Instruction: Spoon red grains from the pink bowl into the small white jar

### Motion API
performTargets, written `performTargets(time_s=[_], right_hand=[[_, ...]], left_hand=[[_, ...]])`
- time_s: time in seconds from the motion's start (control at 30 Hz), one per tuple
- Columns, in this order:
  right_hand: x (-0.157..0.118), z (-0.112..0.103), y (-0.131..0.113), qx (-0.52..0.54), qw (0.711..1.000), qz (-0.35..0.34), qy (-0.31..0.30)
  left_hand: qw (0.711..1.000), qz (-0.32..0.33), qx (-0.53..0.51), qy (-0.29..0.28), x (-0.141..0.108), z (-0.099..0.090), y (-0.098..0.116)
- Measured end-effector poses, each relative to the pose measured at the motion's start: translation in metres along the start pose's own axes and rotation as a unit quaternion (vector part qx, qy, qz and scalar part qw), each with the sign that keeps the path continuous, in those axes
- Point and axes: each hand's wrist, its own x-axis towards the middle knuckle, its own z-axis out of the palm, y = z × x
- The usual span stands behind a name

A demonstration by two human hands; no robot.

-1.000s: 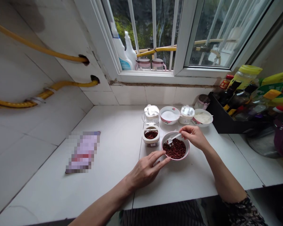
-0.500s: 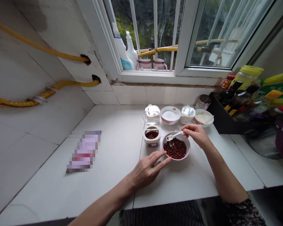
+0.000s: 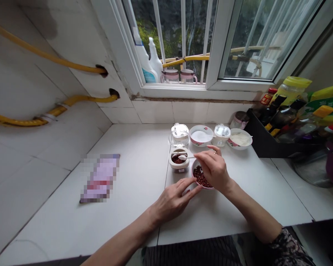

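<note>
My right hand (image 3: 213, 168) pinches the handle of a small white spoon (image 3: 182, 157), fingers closed. The spoon's head is at the opening of a white-rimmed jar (image 3: 179, 166), above dark red-brown dried pieces like Sichuan peppercorns. Just right of the jar stands a pink-rimmed bowl (image 3: 201, 181) with more of the same pieces, partly hidden under my right hand. My left hand (image 3: 174, 197) has its fingers stretched out and apart, the tips touching the bowl's near left rim without wrapping round it.
Behind are a clear lidded jar (image 3: 180, 135), a bowl of white grains (image 3: 201, 136), another lidded jar (image 3: 221, 135) and a bowl of pale powder (image 3: 240, 139). A black box of bottles (image 3: 262, 138) stands right. A pixelated purple packet (image 3: 100, 179) lies left.
My right hand has moved left with the spoon, from over the bowl to the opening of the white-rimmed jar. My left hand stays at the bowl's rim.
</note>
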Motion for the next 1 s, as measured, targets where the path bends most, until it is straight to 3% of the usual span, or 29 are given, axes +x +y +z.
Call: performTargets(time_s=[0.07,0.13,0.23,0.33,0.43,0.53,0.8,1.0], right_hand=[[-0.001,-0.005,0.0,-0.02,0.998,-0.055,0.001],[0.0,-0.016,0.003,-0.02,0.998,-0.054,0.034],[0.003,-0.038,0.012,0.003,0.998,0.041,0.047],[0.001,-0.048,0.025,0.006,0.99,0.137,-0.045],[-0.004,-0.044,0.035,-0.005,0.979,0.168,-0.116],[-0.008,-0.035,0.035,-0.006,0.974,0.171,-0.148],[-0.003,-0.037,0.031,0.078,0.947,0.273,-0.153],[-0.004,-0.035,0.035,0.096,0.937,0.297,-0.155]], left_hand=[[1.0,-0.001,0.001,-0.003,0.001,-0.001,0.0],[1.0,-0.004,0.002,-0.011,0.001,-0.002,0.0],[1.0,-0.004,-0.002,-0.012,0.0,-0.002,0.0],[1.0,-0.003,-0.008,-0.009,-0.002,-0.001,0.0],[1.0,-0.011,-0.013,-0.014,-0.003,0.0,-0.001],[1.0,-0.011,-0.021,-0.012,-0.003,0.0,-0.001],[1.0,-0.012,-0.02,-0.011,-0.005,0.002,-0.001],[1.0,-0.01,-0.015,-0.012,-0.004,0.001,-0.001]])
